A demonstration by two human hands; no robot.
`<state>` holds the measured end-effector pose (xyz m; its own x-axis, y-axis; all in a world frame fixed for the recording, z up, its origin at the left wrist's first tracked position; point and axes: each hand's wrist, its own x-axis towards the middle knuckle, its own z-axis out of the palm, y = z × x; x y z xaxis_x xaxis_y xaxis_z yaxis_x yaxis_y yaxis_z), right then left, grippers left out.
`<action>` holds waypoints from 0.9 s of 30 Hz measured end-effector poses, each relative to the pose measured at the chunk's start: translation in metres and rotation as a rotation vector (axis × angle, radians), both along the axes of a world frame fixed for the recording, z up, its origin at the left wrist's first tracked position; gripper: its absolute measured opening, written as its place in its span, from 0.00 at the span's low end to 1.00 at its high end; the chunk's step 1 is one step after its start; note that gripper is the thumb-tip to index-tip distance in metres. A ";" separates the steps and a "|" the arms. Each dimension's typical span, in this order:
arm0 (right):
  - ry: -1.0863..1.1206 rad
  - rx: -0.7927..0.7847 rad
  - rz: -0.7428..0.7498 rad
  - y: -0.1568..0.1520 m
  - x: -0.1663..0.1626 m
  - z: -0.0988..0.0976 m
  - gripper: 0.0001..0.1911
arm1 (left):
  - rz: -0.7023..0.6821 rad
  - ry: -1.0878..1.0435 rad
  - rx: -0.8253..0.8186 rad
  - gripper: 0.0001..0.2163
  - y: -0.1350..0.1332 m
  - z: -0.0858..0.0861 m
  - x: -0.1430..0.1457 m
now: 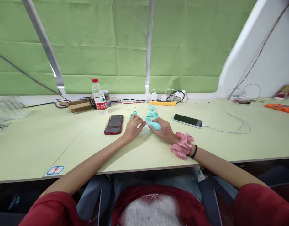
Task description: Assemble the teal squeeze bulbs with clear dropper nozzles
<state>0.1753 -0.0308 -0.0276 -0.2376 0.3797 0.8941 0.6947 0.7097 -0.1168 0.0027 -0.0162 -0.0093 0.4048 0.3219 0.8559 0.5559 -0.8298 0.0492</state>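
Note:
My right hand [164,129] is closed around a turquoise bulb-shaped piece [155,126] whose narrow pale end points left. At that end, the fingers of my left hand [133,128] are pinched together; what sits between them is too small to make out. Just beyond my hands stand several turquoise cone-shaped pieces with open tops, among them one cone [148,118] between the hands and another cone [134,113] behind my left hand. More turquoise parts [152,112] lie behind these. A translucent whitish item [144,131] rests below my fingers, partly hidden.
A red-cased phone [113,124] lies left of my hands, and a charging phone [188,121] with a white cable lies to the right. Farther back are a water bottle [99,97], a can [107,98], a cardboard box [81,105] and an orange power strip [162,103].

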 end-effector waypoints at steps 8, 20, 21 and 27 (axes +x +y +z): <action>-0.128 0.081 -0.051 -0.002 0.000 0.001 0.09 | 0.202 0.163 0.061 0.07 -0.006 0.004 0.003; -0.177 0.148 -0.042 -0.006 -0.002 0.002 0.08 | 0.286 0.289 0.081 0.07 -0.013 0.007 0.007; -0.177 0.149 -0.037 -0.007 -0.002 0.003 0.08 | 0.270 0.281 0.071 0.07 -0.012 0.007 0.006; -0.154 0.134 -0.044 -0.007 -0.002 0.004 0.08 | 0.218 0.234 0.084 0.06 -0.009 0.007 0.006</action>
